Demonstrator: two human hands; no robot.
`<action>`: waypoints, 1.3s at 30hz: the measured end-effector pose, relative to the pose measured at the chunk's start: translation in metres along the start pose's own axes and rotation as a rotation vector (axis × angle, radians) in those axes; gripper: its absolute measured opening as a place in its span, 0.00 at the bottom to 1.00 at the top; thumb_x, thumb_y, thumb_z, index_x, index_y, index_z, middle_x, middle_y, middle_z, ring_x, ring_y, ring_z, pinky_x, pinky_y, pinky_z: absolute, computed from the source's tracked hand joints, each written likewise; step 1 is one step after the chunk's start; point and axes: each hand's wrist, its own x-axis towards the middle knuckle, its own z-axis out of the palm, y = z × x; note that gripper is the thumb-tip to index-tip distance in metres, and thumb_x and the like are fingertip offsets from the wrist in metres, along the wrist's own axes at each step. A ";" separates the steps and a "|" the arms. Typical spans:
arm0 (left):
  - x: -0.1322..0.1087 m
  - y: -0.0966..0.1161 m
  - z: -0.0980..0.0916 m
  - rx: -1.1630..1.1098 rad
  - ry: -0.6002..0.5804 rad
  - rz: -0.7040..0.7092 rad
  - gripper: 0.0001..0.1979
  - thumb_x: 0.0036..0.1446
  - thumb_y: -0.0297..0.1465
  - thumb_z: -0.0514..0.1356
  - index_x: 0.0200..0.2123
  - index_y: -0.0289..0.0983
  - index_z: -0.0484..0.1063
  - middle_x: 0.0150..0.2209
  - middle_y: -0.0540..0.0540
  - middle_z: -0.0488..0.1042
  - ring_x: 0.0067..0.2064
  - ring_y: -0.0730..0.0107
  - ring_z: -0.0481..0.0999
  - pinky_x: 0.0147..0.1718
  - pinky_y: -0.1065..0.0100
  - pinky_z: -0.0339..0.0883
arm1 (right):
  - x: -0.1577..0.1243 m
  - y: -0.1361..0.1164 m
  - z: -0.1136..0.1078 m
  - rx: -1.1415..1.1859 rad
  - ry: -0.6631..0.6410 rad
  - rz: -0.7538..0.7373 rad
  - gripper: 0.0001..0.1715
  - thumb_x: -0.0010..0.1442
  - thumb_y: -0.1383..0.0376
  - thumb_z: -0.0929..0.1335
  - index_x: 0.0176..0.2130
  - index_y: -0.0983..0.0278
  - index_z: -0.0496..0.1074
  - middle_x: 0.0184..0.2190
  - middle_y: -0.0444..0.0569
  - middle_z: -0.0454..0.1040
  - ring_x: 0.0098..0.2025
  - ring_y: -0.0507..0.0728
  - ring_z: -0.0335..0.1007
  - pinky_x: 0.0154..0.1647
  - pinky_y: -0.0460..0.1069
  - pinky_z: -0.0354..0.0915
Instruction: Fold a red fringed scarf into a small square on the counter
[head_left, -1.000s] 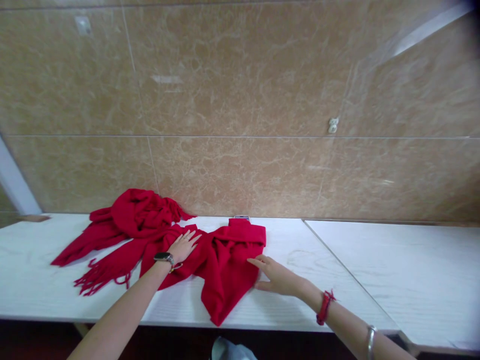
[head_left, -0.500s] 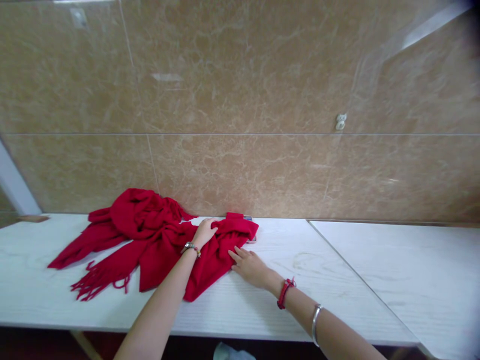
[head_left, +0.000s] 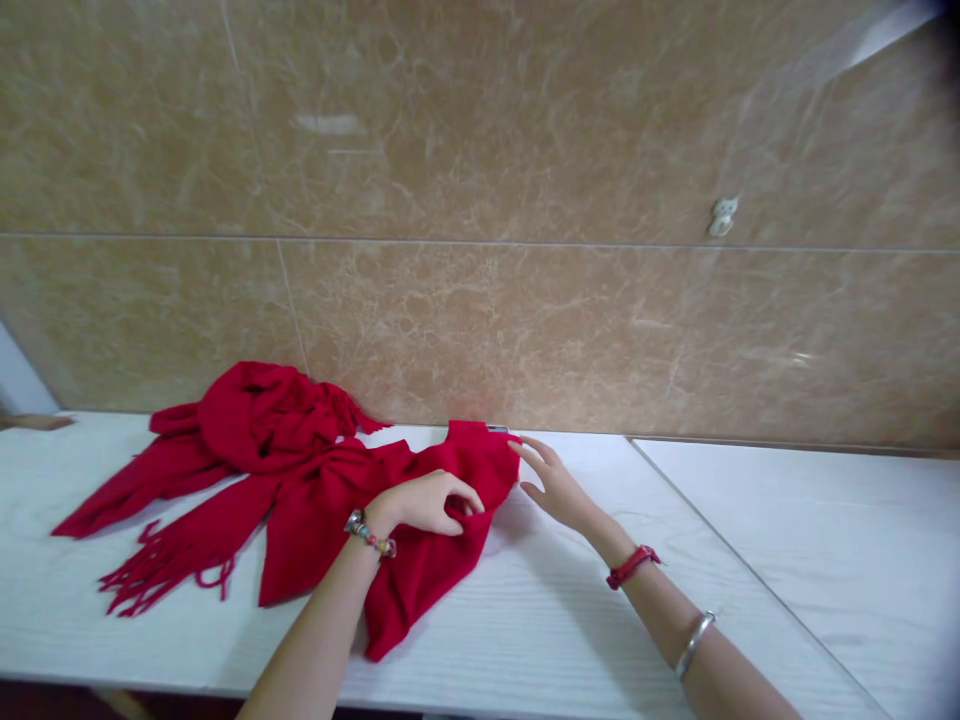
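A red fringed scarf lies bunched and crumpled across the white tabletop, its tassels spread toward the left. My left hand is over the scarf's right part, thumb and fingers curled together on a raised fold of the cloth. At the scarf's right end is my right hand, fingers apart, the tips at the edge of the fabric and holding nothing. A small flat object peeks out from under the scarf by the wall; most of it is covered, so its kind is unclear.
Behind the table rises a brown marble-look tiled wall. A small white cat-shaped hook is fixed on it at the right. The white tabletop has a seam running diagonally on the right side.
My left hand has shifted right and nearer, lifting a fold of the scarf. My right hand has left the lower edge and moved right and farther back. The view has shifted slightly.
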 end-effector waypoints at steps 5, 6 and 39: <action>-0.001 0.003 -0.007 -0.152 0.221 -0.085 0.12 0.54 0.34 0.55 0.39 0.36 0.72 0.35 0.47 0.76 0.36 0.70 0.73 0.36 0.72 0.66 | -0.002 -0.010 0.003 -0.118 -0.191 -0.078 0.16 0.51 0.77 0.62 0.38 0.63 0.71 0.51 0.54 0.64 0.56 0.60 0.54 0.53 0.58 0.55; 0.003 -0.001 -0.005 -0.121 0.420 -0.087 0.13 0.57 0.34 0.52 0.40 0.36 0.71 0.38 0.46 0.75 0.39 0.69 0.73 0.40 0.70 0.65 | -0.001 -0.012 0.003 -0.122 -0.208 -0.076 0.14 0.52 0.77 0.61 0.36 0.64 0.70 0.47 0.54 0.68 0.53 0.59 0.58 0.53 0.57 0.55; 0.015 -0.008 0.005 0.226 0.804 -0.039 0.10 0.61 0.31 0.45 0.34 0.37 0.65 0.36 0.45 0.70 0.41 0.67 0.69 0.44 0.66 0.61 | 0.000 0.018 0.001 0.144 0.102 0.280 0.17 0.49 0.66 0.67 0.42 0.65 0.70 0.40 0.56 0.71 0.41 0.57 0.68 0.40 0.53 0.65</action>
